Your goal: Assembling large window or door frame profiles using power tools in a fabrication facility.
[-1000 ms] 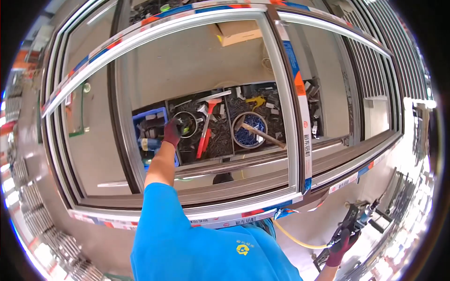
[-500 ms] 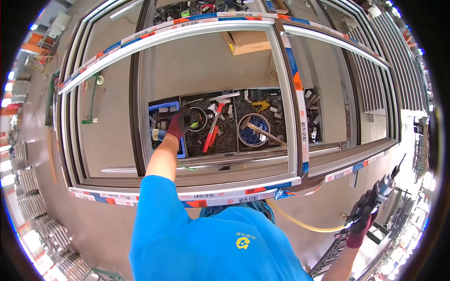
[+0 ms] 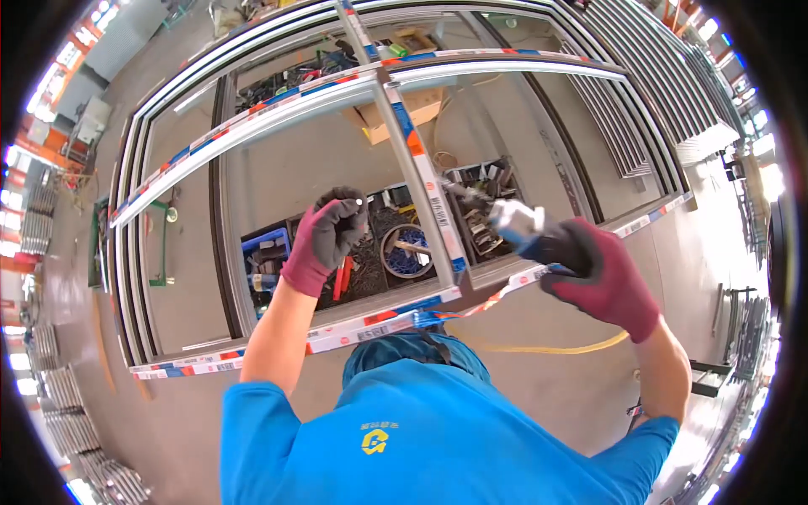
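My left hand (image 3: 324,240), in a maroon and dark grey glove, is raised above the parts bins with fingers pinched together. A tiny whitish spot shows at the fingertips; what it is I cannot make out. My right hand (image 3: 610,282), gloved alike, wraps round a power screwdriver (image 3: 518,220) with a silver body and a long dark bit, pointing up and left toward the middle bar (image 3: 421,160) of a window frame. The frame is metal, with printed protective tape along its bars.
Through the frame show a blue bin (image 3: 268,261), a round tub (image 3: 406,252) of blue fasteners with a hammer on it, and a red-handled tool (image 3: 342,278). Behind lies a cardboard box (image 3: 396,114). Stacked metal profiles (image 3: 665,76) stand at far right. A yellow hose (image 3: 547,348) crosses low right.
My left hand has risen out of the parts bins, fingers pinched. My right hand has brought the power screwdriver from the lower right in toward the frame. The view has turned.
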`<action>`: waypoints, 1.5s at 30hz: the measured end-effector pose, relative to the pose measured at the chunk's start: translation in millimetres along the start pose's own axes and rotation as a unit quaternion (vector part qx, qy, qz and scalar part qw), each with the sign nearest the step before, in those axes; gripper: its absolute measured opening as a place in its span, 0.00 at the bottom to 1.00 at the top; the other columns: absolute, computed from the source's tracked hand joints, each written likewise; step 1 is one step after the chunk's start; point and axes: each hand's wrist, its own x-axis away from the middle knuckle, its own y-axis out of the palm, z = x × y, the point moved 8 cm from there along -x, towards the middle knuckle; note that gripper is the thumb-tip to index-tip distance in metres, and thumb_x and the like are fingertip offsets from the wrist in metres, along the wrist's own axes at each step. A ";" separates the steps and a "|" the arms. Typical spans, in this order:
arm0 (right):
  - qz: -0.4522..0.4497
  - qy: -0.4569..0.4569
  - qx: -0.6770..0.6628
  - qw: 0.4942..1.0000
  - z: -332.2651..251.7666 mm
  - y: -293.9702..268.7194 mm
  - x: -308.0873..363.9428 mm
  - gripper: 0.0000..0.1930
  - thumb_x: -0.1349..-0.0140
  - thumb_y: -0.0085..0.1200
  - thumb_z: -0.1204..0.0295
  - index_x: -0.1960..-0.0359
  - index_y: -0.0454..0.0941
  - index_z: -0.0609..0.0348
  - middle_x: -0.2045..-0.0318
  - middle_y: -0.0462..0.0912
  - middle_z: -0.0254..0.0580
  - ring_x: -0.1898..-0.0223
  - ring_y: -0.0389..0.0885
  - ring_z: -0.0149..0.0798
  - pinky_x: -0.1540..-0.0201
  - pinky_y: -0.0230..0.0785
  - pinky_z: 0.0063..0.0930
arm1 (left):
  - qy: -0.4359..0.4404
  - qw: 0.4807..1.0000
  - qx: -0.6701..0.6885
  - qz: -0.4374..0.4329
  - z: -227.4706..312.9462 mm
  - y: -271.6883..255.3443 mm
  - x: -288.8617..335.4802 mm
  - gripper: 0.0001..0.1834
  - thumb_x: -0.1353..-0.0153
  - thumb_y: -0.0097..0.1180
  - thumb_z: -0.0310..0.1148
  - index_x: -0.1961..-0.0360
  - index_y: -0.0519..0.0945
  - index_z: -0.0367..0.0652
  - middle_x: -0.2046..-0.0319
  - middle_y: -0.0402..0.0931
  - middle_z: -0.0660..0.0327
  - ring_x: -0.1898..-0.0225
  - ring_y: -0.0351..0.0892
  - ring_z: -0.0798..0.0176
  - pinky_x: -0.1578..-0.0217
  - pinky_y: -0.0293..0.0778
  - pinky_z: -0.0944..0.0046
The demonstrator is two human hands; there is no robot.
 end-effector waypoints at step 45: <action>-0.025 0.012 -0.281 0.959 89.1 45.7 -253.8 0.19 0.37 0.68 0.66 0.49 0.78 0.60 0.65 0.81 0.29 0.69 0.80 0.26 0.64 0.73 0.23 | 0.049 0.997 -0.055 0.030 59.7 47.1 -205.0 0.12 0.29 0.63 0.32 0.49 0.85 0.38 0.69 0.79 0.67 0.75 0.72 0.76 0.75 0.68 0.74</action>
